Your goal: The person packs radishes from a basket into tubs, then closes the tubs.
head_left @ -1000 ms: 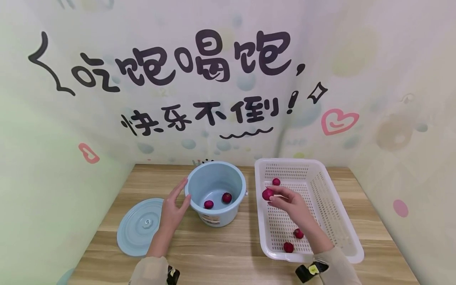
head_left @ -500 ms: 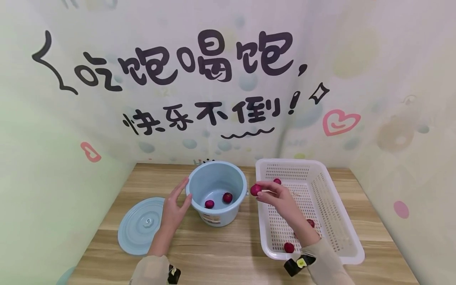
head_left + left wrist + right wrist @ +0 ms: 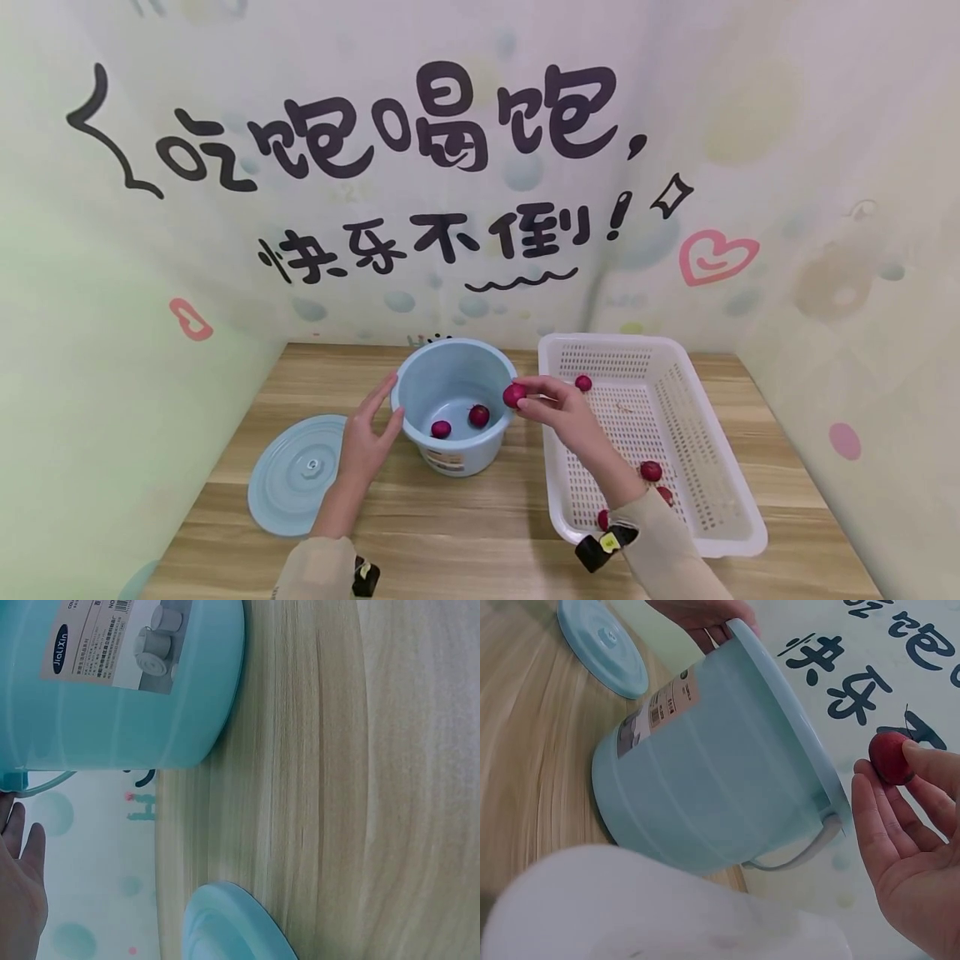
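A red radish point(image 3: 514, 395) is pinched between the thumb and fingers of my right hand point(image 3: 573, 417), at the right rim of the light blue bucket point(image 3: 461, 458). In the right wrist view this radish point(image 3: 891, 758) shows a thin root, and the bucket point(image 3: 712, 765) stands beside the hand. Two more radishes point(image 3: 478, 416) lie on the bucket's floor. My left hand point(image 3: 365, 442) rests against the bucket's left side with its fingers extended. The left wrist view shows part of that hand point(image 3: 21, 889) by the handle hinge.
A white plastic basket point(image 3: 690, 433) holding several radishes point(image 3: 650, 471) stands to the right of the bucket. The round blue lid point(image 3: 288, 483) lies flat on the wooden table point(image 3: 450, 533) at the left. Behind everything rises a printed wall point(image 3: 480, 250).
My right hand has carried the radish leftward from above the basket to the bucket's rim. The left hand stays at the bucket's side.
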`<state>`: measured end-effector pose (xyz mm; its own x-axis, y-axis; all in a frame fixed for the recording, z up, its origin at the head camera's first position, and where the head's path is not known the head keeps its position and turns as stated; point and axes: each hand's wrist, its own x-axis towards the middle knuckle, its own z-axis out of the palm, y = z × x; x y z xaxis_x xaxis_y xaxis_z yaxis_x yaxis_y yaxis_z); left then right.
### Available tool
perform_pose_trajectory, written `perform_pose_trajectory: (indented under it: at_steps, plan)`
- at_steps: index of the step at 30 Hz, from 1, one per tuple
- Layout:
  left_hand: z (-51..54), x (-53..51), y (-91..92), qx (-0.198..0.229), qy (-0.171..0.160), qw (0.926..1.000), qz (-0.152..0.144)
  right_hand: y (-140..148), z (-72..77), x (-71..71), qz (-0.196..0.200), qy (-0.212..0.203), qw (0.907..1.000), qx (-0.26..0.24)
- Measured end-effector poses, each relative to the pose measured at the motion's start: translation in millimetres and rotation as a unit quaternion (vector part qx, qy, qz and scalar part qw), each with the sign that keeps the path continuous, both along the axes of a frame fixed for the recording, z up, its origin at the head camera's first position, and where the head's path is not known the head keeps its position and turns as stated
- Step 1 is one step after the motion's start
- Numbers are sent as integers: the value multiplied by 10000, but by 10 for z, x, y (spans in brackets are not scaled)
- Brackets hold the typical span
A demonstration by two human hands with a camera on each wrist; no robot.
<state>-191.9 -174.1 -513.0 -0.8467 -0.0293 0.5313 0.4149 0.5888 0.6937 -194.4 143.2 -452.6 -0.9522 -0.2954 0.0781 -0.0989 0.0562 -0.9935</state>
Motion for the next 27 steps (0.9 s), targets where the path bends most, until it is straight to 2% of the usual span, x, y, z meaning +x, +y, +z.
perform_pose_trajectory:
  at_steps: [14,20,27]
  plan:
    - [8,3,15,54,-6,10000,-45,-145,1,-36,-259,-250,9993,110]
    - [16,3,14,40,-106,9999,-37,-201,58,-18,-364,-316,9988,51]
    - [18,14,5,30,-167,9999,-18,-189,60,3,-348,-361,9987,23]
